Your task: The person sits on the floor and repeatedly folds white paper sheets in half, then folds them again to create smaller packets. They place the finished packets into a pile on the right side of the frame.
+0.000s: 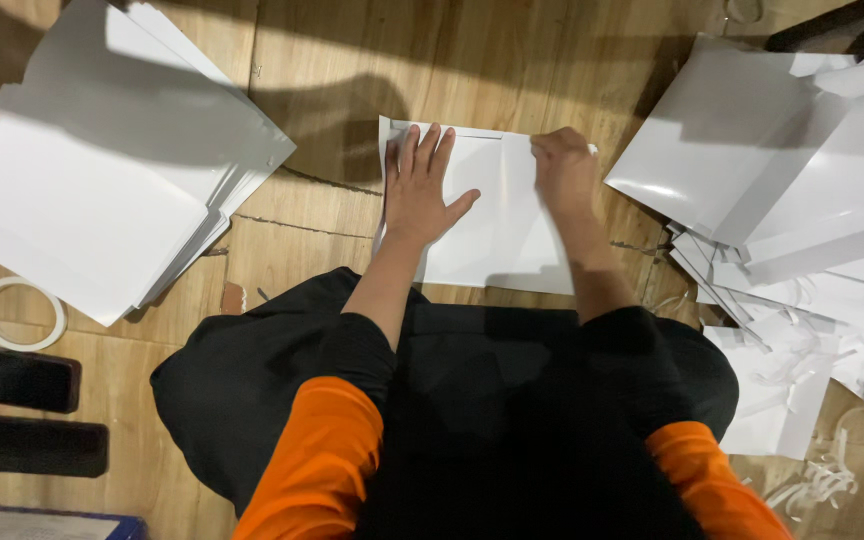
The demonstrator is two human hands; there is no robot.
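**A:** Where does the work sit right now?

**B:** A flat white rectangular sheet of glossy card (497,225) lies on the wooden plank floor (332,60), just ahead of the person's knees, roughly midway between the floor's left and right edges as the head camera frames it. Its far edge carries a narrow folded flap.

**A:** And the hands?

**B:** The left hand (422,190) is spread open, palm down, fingers fanned toward the sheet's far left corner; it pins the card and grasps nothing. The right hand (564,172) is curled at the far right corner, knuckles up. Its fingertips seem to press or pinch the flap there, but I cannot tell whether they truly clasp it.

**A:** How would you judge good technique for this fold?

**B:** I'd keep the left palm flat and heavy so the sheet cannot slide on the smooth wood, and run the right fingertips along the far edge in one even stroke, so the crease stays straight and parallel with that edge.

**A:** The arms?

**B:** Both forearms reach forward from black sleeves, converging slightly; the right wrist is bent down more steeply.

**A:** Anything nearby?

**B:** A fanned stack of white sheets (102,190) toward the floor's left edge, a white tape ring (20,313) beside it, and a loose heap of white sheets and paper strips (802,200) at the right edge, well apart from the left stack.
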